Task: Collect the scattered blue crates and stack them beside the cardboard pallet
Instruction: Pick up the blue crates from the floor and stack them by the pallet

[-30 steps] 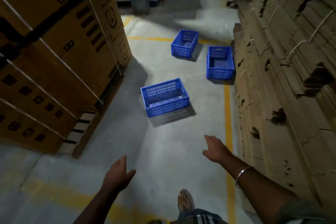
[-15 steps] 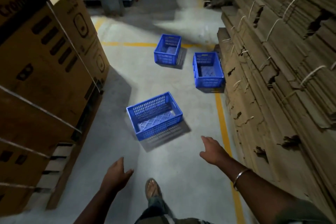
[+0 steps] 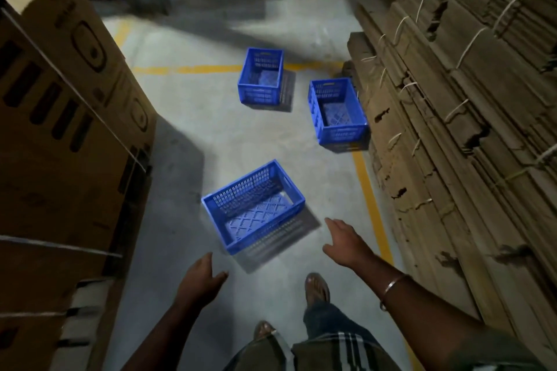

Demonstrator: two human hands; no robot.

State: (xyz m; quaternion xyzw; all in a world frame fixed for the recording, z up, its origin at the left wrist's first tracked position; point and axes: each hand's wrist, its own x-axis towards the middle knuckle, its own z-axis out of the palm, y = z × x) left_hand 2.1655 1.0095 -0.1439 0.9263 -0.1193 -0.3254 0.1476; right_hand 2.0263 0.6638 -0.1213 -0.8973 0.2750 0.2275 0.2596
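A person walks down a warehouse aisle with both arms held forward over a grey concrete floor (image 3: pixel 187 159), where 3 blue crates sit scattered and upright. The nearest crate (image 3: pixel 254 208) lies at the middle of the floor, turned at an angle, just ahead of the person's hands and touched by neither. The left hand (image 3: pixel 200 281) is held low with its fingers relaxed and spread, holding nothing. The right hand (image 3: pixel 343 242) reaches forward near the crate's right corner, fingers extended and loose, also holding nothing; a metal bangle (image 3: pixel 391 289) circles that wrist.

Farther up the aisle, a second crate (image 3: pixel 339 113) sits at the right edge of the floor, just beside the stack of flattened cardboard sheets (image 3: pixel 452 99) that lines the whole right side, bundled with pale string. Whether the crate touches the stack cannot be told. A third crate (image 3: pixel 261 81) stands a little farther away and to the left of it, its far end lying over a yellow floor line (image 3: pixel 187 70) that runs across the aisle. Another yellow line (image 3: pixel 370 205) runs along the right edge of the floor at the foot of the cardboard stack.

Large strapped cardboard cartons (image 3: pixel 60 129) with dark printed markings fill the left side. At the bottom, the person's 2 sandalled feet show, the right foot (image 3: pixel 316 288) ahead of the left foot (image 3: pixel 263 330). All 3 crates are empty and well apart from one another.
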